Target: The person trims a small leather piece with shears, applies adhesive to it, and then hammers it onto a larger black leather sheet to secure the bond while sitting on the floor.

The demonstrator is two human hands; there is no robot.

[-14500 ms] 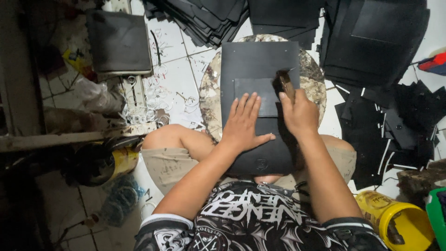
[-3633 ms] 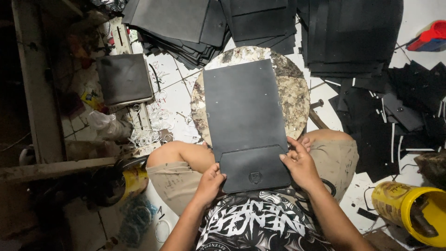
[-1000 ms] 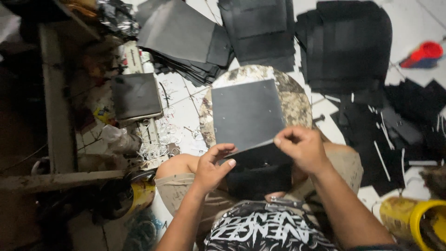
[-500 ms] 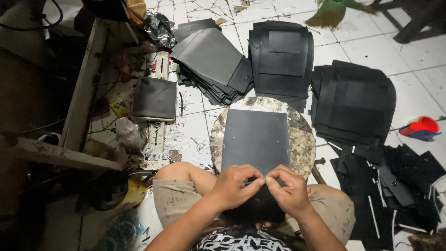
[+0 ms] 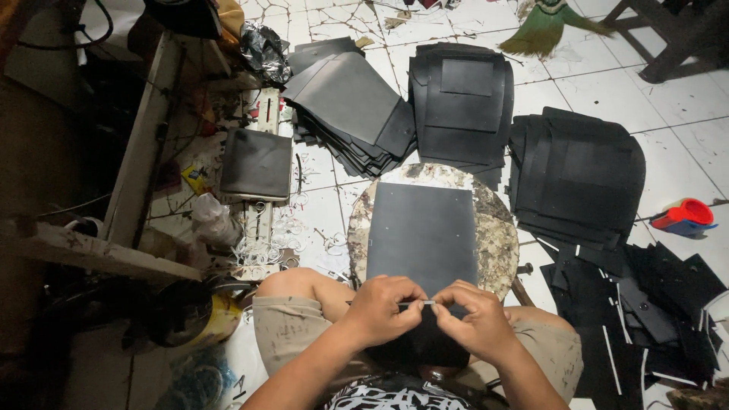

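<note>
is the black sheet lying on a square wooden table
No, the black sheet lies on a round speckled stone slab before both hands.

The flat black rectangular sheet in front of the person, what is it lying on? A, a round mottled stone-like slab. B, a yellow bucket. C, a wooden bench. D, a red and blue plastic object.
A: the flat black rectangular sheet lies on the round mottled stone-like slab, whose rim shows on both sides of it, above the left hand and right hand.
</note>
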